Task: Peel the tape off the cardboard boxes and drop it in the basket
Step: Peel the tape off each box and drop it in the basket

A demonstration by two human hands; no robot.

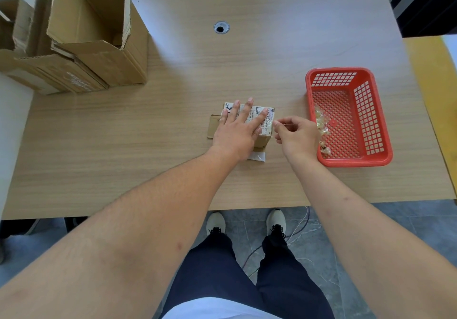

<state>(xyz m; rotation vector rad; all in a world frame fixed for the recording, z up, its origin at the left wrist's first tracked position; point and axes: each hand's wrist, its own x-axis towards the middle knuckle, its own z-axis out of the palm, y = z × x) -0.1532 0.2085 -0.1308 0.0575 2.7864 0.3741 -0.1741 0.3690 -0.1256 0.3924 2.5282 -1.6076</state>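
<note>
Pressing flat with straight fingers of left hand (236, 130) on small cardboard box (262, 138) at table (123, 145) centre. Pinching tape (274, 123) at box's three o'clock edge with curled right hand (295, 135). Sitting just beside, further toward three o'clock: red basket (346, 162) holding crumpled tape scraps (321, 125).
</note>
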